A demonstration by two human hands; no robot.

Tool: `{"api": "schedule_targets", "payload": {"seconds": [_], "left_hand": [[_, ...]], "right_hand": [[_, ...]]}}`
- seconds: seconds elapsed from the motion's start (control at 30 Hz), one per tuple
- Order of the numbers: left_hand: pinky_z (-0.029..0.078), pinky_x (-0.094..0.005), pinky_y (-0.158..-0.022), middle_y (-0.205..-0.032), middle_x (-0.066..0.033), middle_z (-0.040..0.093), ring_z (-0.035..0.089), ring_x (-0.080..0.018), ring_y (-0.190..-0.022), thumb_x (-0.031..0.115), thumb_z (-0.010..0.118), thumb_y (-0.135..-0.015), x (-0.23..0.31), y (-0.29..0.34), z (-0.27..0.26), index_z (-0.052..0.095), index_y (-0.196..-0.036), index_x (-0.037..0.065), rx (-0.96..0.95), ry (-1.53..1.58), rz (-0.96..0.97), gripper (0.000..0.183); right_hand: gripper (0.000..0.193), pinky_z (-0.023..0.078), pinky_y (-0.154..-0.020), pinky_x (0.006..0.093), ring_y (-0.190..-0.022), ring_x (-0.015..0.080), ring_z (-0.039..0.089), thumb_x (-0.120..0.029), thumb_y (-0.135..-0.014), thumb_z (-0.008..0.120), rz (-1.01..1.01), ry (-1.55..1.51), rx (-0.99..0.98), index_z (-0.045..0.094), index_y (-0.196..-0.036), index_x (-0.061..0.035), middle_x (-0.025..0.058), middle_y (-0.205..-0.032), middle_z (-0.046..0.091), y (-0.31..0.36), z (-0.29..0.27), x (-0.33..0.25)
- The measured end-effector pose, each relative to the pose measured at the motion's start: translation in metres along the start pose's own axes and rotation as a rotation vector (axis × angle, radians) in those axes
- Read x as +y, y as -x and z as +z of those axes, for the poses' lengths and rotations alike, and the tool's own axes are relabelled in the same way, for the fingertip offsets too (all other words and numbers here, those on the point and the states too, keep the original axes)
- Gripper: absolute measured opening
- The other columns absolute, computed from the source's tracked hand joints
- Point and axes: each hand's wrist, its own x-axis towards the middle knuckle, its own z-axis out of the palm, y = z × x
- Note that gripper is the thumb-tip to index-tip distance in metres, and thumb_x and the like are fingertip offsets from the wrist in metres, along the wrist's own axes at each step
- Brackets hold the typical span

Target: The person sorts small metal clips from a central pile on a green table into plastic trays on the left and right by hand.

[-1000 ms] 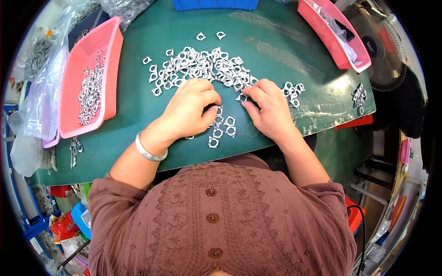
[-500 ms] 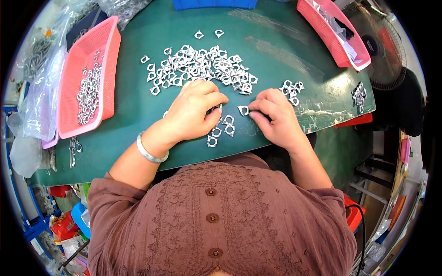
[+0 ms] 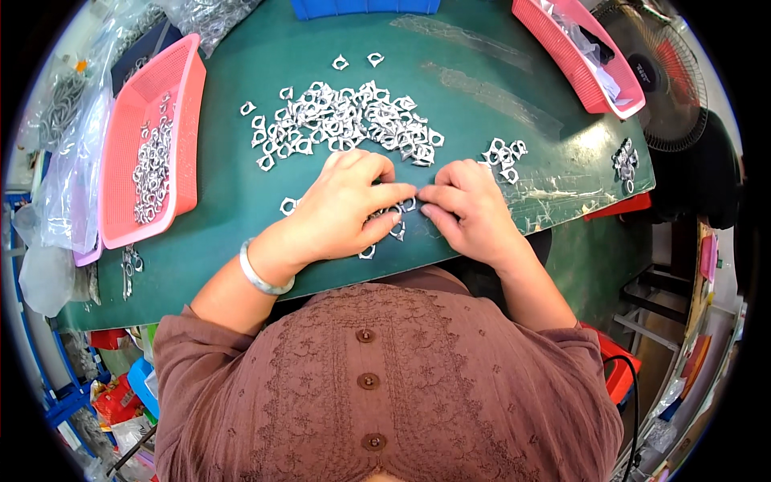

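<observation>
My left hand, a pale bangle on its wrist, is curled low over the table. Its index finger reaches right to a small silver ring-shaped metal piece, and what lies under its other fingers is hidden. From the other side, the bent fingertips of my right hand close at the edge of that same piece. Several similar pieces lie below and between the hands, partly covered, with a loose piece nearest me. Beyond my left hand spreads a large pile of these pieces.
The green table carries a pink basket of rings at left, another pink basket far right and a blue bin at the back. A small ring cluster and darker parts lie right. A fan stands beyond the edge.
My right hand has moved left with its ring piece until it meets my left fingertips. The left index finger has stretched to the right. The view has shifted slightly.
</observation>
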Motion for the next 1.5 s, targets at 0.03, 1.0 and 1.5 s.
{"api": "schedule_targets", "payload": {"seconds": [0.03,1.0,1.5], "left_hand": [[0.040,-0.0405,-0.092,-0.101,-0.0089,0.057,0.055,-0.0270,-0.098,0.012,0.074,-0.073,0.001,0.000,0.000,0.071,-0.104,0.009,-0.032,-0.007,0.025,0.031],[0.038,-0.0387,-0.089,-0.096,-0.0057,0.058,0.054,-0.0249,-0.093,0.007,0.071,-0.074,-0.008,0.002,0.000,0.069,-0.087,0.008,-0.023,0.103,0.017,0.014],[0.039,-0.0398,-0.088,-0.094,-0.0049,0.058,0.055,-0.0252,-0.096,0.010,0.071,-0.075,-0.009,0.001,0.002,0.068,-0.087,0.008,-0.017,0.097,0.019,0.012]], "right_hand": [[0.019,0.041,-0.077,0.0392,-0.086,0.0278,0.054,-0.009,-0.075,0.073,0.009,0.028,0.061,0.069,-0.093,-0.0075,0.0064,-0.089,0.056,-0.002,0.001,0.003],[0.025,0.039,-0.089,0.0404,-0.097,0.0285,0.054,-0.012,-0.076,0.074,0.207,0.109,0.040,0.067,-0.099,-0.0049,0.0085,-0.094,0.056,-0.010,-0.007,0.010],[0.030,0.037,-0.091,0.0400,-0.100,0.0279,0.053,-0.009,-0.073,0.075,0.222,0.144,0.014,0.067,-0.102,-0.0057,0.0077,-0.099,0.056,0.009,-0.023,0.004]]}}
